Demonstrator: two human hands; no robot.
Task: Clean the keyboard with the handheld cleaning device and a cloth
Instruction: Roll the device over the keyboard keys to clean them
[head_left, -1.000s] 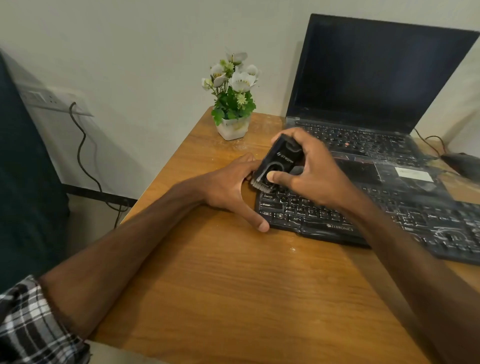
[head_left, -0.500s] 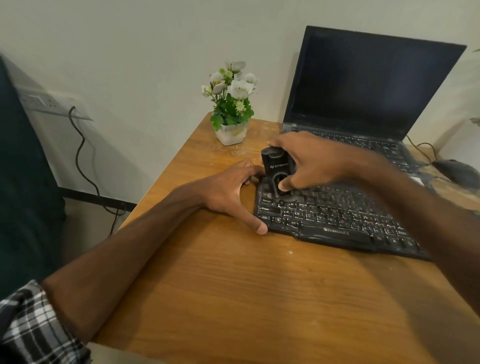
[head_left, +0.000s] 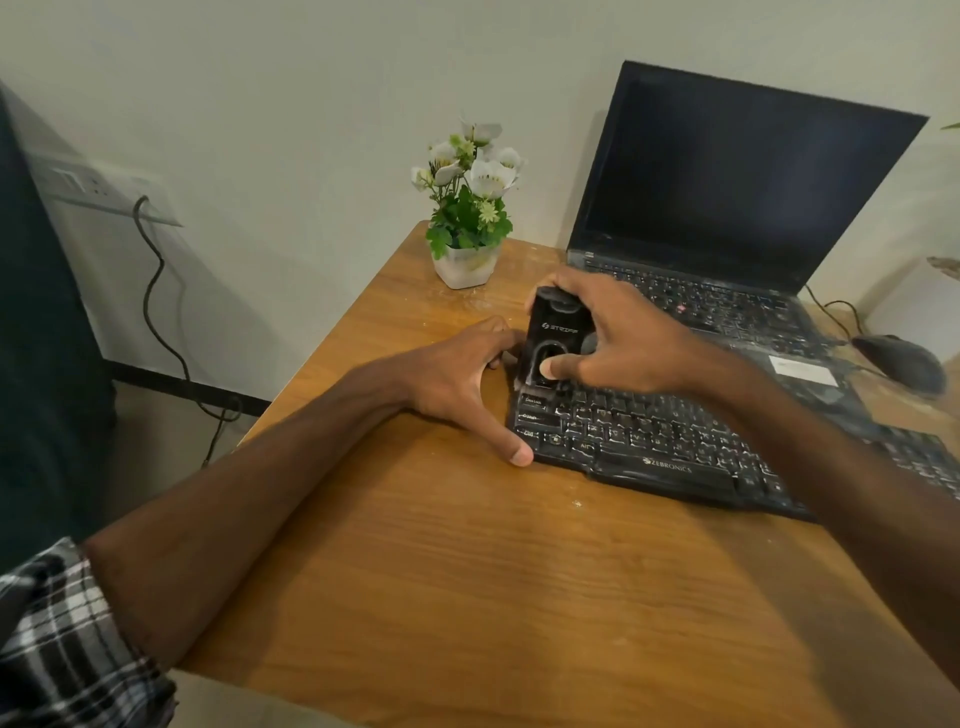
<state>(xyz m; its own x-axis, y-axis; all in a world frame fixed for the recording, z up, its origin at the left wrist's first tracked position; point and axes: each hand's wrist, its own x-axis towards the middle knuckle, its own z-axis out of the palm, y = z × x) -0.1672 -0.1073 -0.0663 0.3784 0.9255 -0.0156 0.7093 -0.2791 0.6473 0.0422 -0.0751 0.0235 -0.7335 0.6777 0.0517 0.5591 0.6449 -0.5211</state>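
A black keyboard (head_left: 649, 441) lies on a wooden table (head_left: 467, 571), in front of an open laptop (head_left: 727, 218). The left hand (head_left: 457, 379) is spread wide across the keyboard's left end, with the thumb tip at the near corner and the fingers at the far corner, probably to stop it sliding. The right hand (head_left: 623, 338) grips a black device (head_left: 555, 332). The thumb presses its front and the fingers wrap over its top. The device stands nearly upright with its lower end on the far-left keys, which suits working down between them.

That lower end is blurred, so its working tip cannot be made out. The right forearm hides the keyboard's right part. A flower pot (head_left: 467, 265) and a mouse (head_left: 898, 361) sit farther back. No cloth is in view.
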